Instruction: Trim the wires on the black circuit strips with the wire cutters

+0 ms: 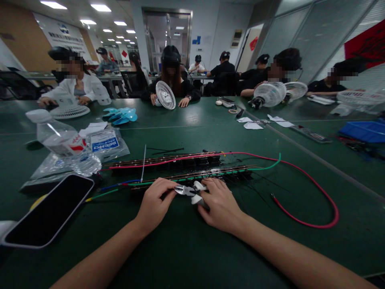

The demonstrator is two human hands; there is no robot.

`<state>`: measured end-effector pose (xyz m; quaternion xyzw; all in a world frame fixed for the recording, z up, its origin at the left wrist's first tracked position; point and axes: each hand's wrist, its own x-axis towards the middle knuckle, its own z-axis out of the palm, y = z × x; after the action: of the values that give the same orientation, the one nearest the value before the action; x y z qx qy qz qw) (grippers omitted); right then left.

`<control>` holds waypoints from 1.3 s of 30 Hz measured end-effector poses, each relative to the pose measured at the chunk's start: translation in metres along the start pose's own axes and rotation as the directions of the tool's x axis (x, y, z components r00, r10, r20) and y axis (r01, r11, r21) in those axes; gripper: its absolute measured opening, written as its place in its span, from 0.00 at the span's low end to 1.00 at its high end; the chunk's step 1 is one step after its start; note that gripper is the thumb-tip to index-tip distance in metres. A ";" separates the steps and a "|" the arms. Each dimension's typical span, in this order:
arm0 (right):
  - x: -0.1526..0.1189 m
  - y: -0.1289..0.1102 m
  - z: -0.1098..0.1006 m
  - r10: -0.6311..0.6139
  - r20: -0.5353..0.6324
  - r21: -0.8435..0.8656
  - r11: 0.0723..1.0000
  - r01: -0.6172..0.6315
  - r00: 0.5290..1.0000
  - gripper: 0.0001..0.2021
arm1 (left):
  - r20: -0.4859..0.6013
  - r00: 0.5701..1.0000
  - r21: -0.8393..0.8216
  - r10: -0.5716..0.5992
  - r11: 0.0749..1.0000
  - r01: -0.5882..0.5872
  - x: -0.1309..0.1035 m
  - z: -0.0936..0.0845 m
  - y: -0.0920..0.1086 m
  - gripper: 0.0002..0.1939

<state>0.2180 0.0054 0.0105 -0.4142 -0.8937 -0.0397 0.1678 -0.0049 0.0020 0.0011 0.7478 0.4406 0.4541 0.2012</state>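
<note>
My right hand [221, 202] is closed on the pale handles of a pair of cutting pliers [185, 190], whose metal jaws point left. My left hand [156, 200] has its thumb and forefinger pinched beside the jaw tips; what they hold, if anything, is too small to name. Just beyond both hands lies a long dark strip [237, 172] with a green wire [264, 167] along it. Behind it is a second strip [195, 160] with a red wire [306, 172] that loops round to the right. A white cable tie [144, 162] stands up from the nearer strip.
At the left are a phone [51, 210], a water bottle [64, 140] and plastic bags [110, 142]. Blue fan blades [120, 115] lie farther back. Across the green table [192, 136], several people sit with white fan parts [165, 95]. A blue tray [363, 131] is at the right.
</note>
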 end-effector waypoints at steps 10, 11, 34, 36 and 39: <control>0.000 0.004 0.008 -0.016 -0.030 0.010 1.000 0.016 0.999 0.08 | -0.009 1.000 -0.003 0.026 1.000 -0.026 0.000 0.001 -0.004 0.07; 0.000 0.005 0.009 -0.014 -0.034 0.001 1.000 0.014 0.999 0.08 | -0.008 1.000 -0.001 0.024 1.000 -0.024 0.000 0.001 -0.004 0.07; 0.002 0.009 0.012 -0.044 -0.035 -0.021 0.999 0.043 0.998 0.07 | 0.005 1.000 0.020 -0.004 1.000 0.003 -0.002 0.001 -0.002 0.06; 0.002 0.009 0.012 -0.042 -0.028 -0.014 0.999 0.041 0.999 0.08 | 0.005 1.000 0.024 -0.014 1.000 0.014 -0.002 0.001 -0.002 0.06; 0.002 0.010 0.013 -0.045 -0.022 0.004 0.999 0.045 0.999 0.08 | 0.000 1.000 0.025 -0.010 1.000 0.009 -0.002 0.001 -0.002 0.06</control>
<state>0.2205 0.0159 -0.0013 -0.3930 -0.9011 -0.0458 0.1774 -0.0053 0.0017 -0.0018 0.7482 0.4497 0.4475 0.1941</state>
